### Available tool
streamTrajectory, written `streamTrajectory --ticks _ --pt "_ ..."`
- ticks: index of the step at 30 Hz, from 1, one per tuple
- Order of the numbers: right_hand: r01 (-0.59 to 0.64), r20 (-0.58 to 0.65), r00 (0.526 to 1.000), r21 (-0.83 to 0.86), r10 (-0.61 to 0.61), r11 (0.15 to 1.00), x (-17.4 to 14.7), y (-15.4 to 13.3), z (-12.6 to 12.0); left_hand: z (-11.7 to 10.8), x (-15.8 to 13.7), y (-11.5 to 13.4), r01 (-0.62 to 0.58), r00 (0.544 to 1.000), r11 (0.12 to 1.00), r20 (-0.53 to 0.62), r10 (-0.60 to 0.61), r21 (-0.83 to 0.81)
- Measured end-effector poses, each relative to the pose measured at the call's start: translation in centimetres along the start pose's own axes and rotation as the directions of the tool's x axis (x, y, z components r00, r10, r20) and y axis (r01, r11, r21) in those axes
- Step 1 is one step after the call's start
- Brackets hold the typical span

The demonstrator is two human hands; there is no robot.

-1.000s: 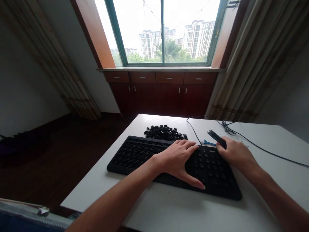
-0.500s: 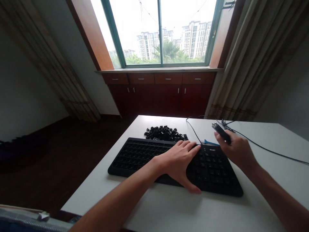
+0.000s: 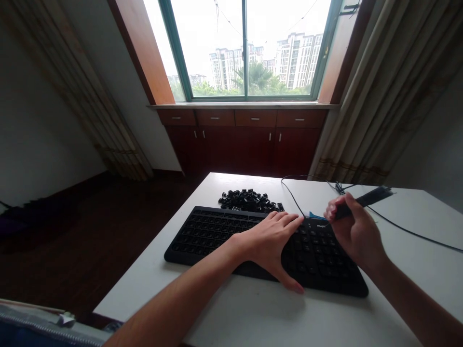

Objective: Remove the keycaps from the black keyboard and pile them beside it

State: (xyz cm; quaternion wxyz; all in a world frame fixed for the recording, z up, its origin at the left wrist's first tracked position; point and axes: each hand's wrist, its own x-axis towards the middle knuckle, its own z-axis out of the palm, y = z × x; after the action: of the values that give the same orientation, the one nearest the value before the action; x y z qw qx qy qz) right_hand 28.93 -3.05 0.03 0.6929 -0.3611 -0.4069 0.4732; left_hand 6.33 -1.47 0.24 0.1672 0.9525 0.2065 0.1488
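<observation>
Best to keep the keyboard (image 3: 224,227) flat on the white table (image 3: 249,313), steadied under the left hand (image 3: 269,246), splayed across its middle, grasping nothing. Best to guide the black tool (image 3: 369,198), clasped in the right hand (image 3: 356,233) above the keyboard's far right corner with thumb uppermost, lightly and clear of the loose black pieces (image 3: 249,200) behind the keyboard.
</observation>
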Motion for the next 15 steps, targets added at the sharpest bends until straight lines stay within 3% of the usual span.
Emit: streamTrajectory --ticks 5,12,15 --pt "-0.128 0.029 0.992 0.166 0.125 0.978 0.1 0.7 0.5 0.1 -0.1 0.0 -0.007 1.0 1.0 -0.024 0.006 -0.028" --pt "-0.196 0.026 0.981 0.167 0.194 0.966 -0.6 1.0 0.9 0.0 -0.1 0.1 -0.046 0.999 0.999 -0.027 0.045 -0.029" --pt "-0.208 -0.02 0.977 0.153 0.214 0.966 -1.0 1.0 1.3 0.1 0.0 0.1 -0.009 0.998 0.998 -0.055 0.006 -0.057"
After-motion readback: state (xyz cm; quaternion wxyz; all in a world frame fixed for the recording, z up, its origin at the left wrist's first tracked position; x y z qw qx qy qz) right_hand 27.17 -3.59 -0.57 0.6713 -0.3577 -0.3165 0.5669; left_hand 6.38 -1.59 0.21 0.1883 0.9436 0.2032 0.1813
